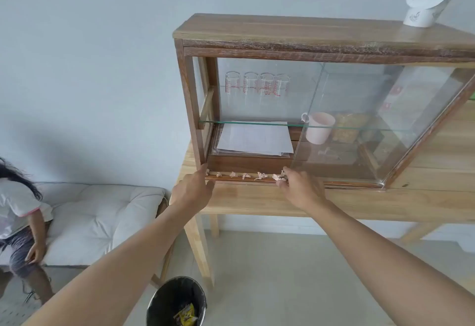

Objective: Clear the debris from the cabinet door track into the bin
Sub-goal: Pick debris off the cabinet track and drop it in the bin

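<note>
— Where's the debris sitting?

— Pale crumpled debris [261,175] is strung along the cabinet door track [239,178], at the bottom front of the wooden cabinet [282,33], from the left post to the edge of the sliding glass door [359,120].

— And your hands?

— My right hand [302,189] is at the rightmost clump, fingers curled loosely around it, touching; whether they actually grip it, I can't tell. My left hand [194,191] is at the left end, fingers half-open, thumb against the frame, holding nothing.

— The bin?

— The black bin [177,302] stands on the floor below me, beside the table [359,205] leg, a yellow wrapper [186,315] inside.
</note>
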Demonstrator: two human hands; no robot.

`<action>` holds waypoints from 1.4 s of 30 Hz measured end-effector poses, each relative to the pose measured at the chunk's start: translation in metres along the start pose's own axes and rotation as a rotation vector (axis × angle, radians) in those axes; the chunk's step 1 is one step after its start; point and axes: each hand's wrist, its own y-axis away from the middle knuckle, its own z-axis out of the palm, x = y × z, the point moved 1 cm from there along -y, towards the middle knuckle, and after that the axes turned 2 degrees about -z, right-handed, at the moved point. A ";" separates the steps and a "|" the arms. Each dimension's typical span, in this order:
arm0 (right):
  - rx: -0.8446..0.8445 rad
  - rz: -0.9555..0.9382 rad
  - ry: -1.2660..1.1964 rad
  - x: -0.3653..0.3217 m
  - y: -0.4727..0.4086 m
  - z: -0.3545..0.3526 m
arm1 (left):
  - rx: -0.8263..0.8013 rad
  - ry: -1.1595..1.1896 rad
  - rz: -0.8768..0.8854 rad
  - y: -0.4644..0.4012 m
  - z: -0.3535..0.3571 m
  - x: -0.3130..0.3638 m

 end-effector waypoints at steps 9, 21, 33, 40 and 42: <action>0.094 0.037 0.003 0.001 -0.008 0.011 | -0.049 -0.048 -0.038 -0.008 -0.013 0.022; 0.177 0.049 -0.224 0.002 -0.001 0.017 | 0.141 0.179 0.114 -0.008 0.003 0.027; 0.188 0.004 -0.328 -0.006 0.021 0.018 | 0.013 0.130 -0.003 -0.023 0.009 0.038; 0.128 -0.020 -0.368 -0.023 0.039 0.024 | 0.017 0.292 0.014 0.002 0.008 0.017; 0.093 -0.029 -0.358 -0.034 0.045 0.027 | 0.004 0.309 0.038 0.014 0.008 0.004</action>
